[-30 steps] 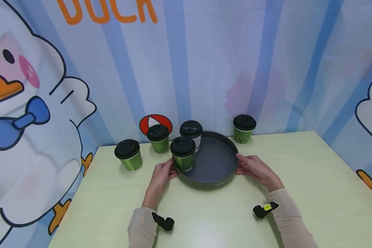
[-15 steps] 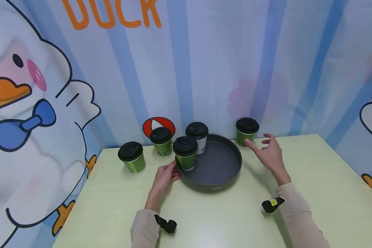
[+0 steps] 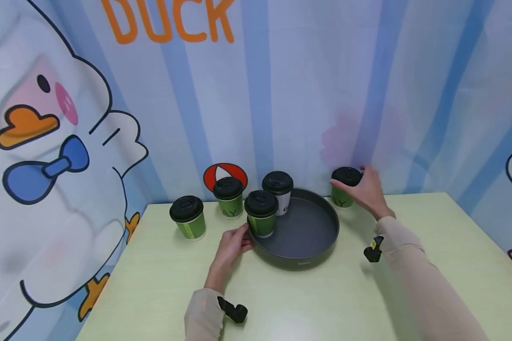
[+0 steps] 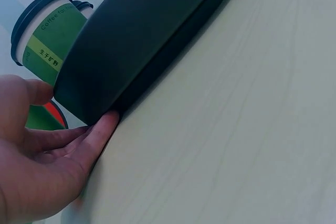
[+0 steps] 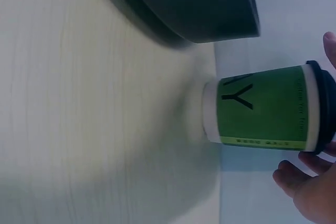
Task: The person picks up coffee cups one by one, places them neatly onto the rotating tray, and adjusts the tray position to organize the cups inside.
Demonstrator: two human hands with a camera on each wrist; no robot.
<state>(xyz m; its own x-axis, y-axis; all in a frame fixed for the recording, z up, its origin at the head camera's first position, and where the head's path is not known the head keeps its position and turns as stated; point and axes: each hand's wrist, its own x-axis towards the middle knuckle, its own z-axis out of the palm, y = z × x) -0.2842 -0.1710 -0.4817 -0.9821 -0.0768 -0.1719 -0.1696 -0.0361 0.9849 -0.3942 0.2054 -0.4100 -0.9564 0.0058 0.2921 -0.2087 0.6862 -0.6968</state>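
Observation:
My left hand (image 3: 231,248) holds the left rim of a dark grey round pan (image 3: 305,237), thumb at the rim and fingers at its underside in the left wrist view. Inside the pan, on its left side, stand a green paper coffee cup (image 3: 262,223) with a black lid and a white lidded cup (image 3: 283,201). Behind the pan's right side, my right hand (image 3: 369,192) is spread around the lid of another green coffee cup (image 5: 262,109). In the right wrist view a gap shows between one fingertip and that lid; the other fingers are close beneath it, contact unclear.
Two more green lidded cups, a left one (image 3: 189,220) and one farther back (image 3: 229,201), stand left of the pan on the pale table (image 3: 307,303). A printed duck backdrop (image 3: 303,94) rises directly behind the table's back edge.
My right hand has let go of the pan's right rim and moved back and right to the green cup there. My left hand stays at the pan. The head view has shifted slightly.

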